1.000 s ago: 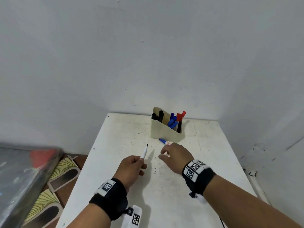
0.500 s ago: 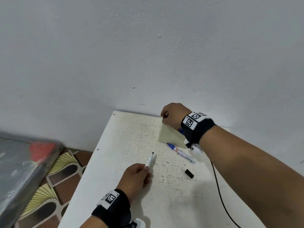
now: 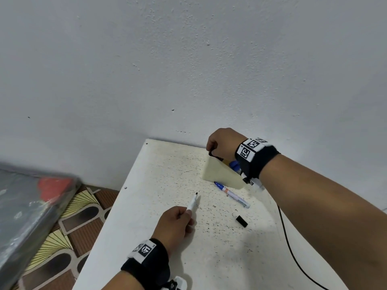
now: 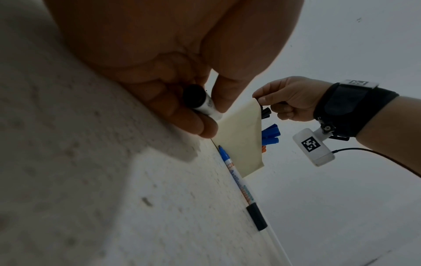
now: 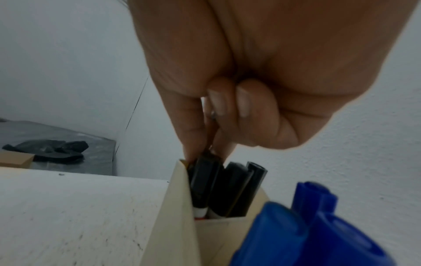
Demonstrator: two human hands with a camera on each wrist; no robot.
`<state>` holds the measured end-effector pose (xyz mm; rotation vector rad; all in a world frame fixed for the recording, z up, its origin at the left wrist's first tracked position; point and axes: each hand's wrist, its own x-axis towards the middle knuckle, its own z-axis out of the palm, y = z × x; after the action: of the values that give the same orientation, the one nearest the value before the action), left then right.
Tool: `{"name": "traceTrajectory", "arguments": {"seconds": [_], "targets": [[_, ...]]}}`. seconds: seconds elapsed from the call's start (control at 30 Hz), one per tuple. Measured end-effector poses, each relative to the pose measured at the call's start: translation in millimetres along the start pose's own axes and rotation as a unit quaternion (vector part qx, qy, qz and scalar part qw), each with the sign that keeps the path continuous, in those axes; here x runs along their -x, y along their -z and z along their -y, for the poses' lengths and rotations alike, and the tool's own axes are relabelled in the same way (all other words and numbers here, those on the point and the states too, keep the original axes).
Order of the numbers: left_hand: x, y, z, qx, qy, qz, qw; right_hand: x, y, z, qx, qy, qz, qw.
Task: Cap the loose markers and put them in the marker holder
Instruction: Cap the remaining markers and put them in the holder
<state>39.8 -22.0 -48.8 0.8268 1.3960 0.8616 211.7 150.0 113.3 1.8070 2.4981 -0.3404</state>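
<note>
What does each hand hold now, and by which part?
The left hand holds an uncapped black marker by its rear half, tip pointing away. The right hand pinches the top of a black marker standing in the holder.

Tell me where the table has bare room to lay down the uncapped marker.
Bare: the table's left strip, from the left hand to the far edge. Crowded: in front of the holder, with the blue marker and loose black cap.

Patterned floor (image 3: pixel 69 225), black cable (image 3: pixel 293 252)
</note>
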Motion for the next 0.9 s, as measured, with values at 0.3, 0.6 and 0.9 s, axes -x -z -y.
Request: {"name": "traceTrajectory", "arguments": {"seconds": [0.3,0.6,0.9], "targets": [[-4,0,7,0.062,0.016,0.005,0.998,5,24,-13,-0.047,0.01,-0.105,0.993],[7,5,-16,0.064,0.021,0.003,0.998,56,73,-27,-0.178,0.006,-0.247,0.953],[21,10,-33,0.017,-0.053,-0.006,0.998,85,61,-31,-0.261,-0.016,-0.299,0.918]]}}
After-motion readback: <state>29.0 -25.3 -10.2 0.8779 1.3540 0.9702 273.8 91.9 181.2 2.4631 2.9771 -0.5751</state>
